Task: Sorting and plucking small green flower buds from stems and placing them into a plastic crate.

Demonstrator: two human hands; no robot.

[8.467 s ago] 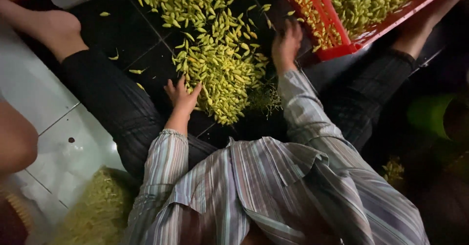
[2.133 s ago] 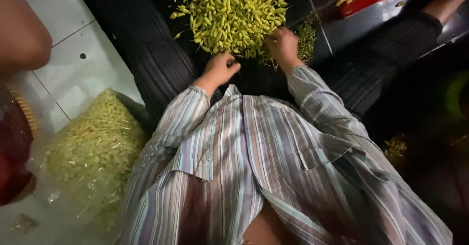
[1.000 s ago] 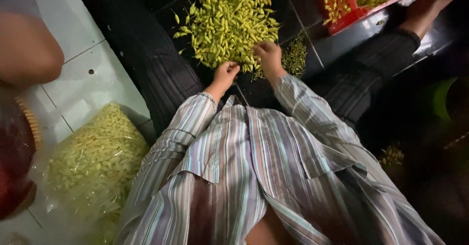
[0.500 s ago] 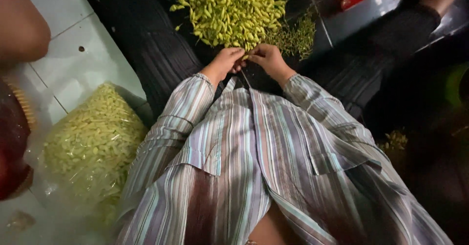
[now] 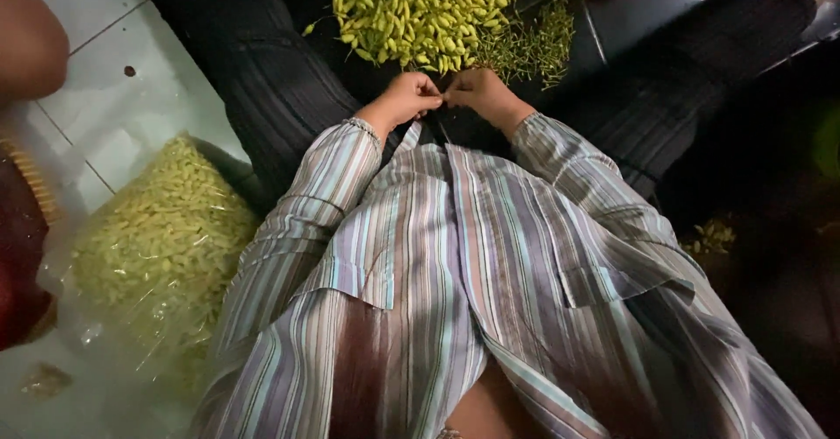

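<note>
The person is sitting with legs apart, and the heap of small yellow-green pods or buds (image 5: 411,10) is lying on the dark floor between them. Just on the near side of that heap, the left hand (image 5: 407,98) and the right hand (image 5: 477,94) are meeting fingertip to fingertip. Both sets of fingers are drawn together in a pinch, apparently working on one small piece from the heap, though the piece itself is too small and hidden to make out.

To the right of the heap, a scatter of thin green stems and trimmings (image 5: 529,45) is lying against its edge. Well to the left of the heap and nearer the camera, a clear plastic bag filled with pale yellow-green pieces (image 5: 157,247) is sitting on the white tiled floor (image 5: 131,98).

Judging from this, the main risk is mixing: the trimmings are touching the heap, so discarded bits could be sliding back among the unsorted pieces. The pinch is also being made in dim light over dark fabric, so a dropped piece could be getting lost against the dark trousers (image 5: 271,98). The loose striped shirt cuffs (image 5: 350,137) are hanging close to the heap and could be dragging pieces off its edge.
</note>
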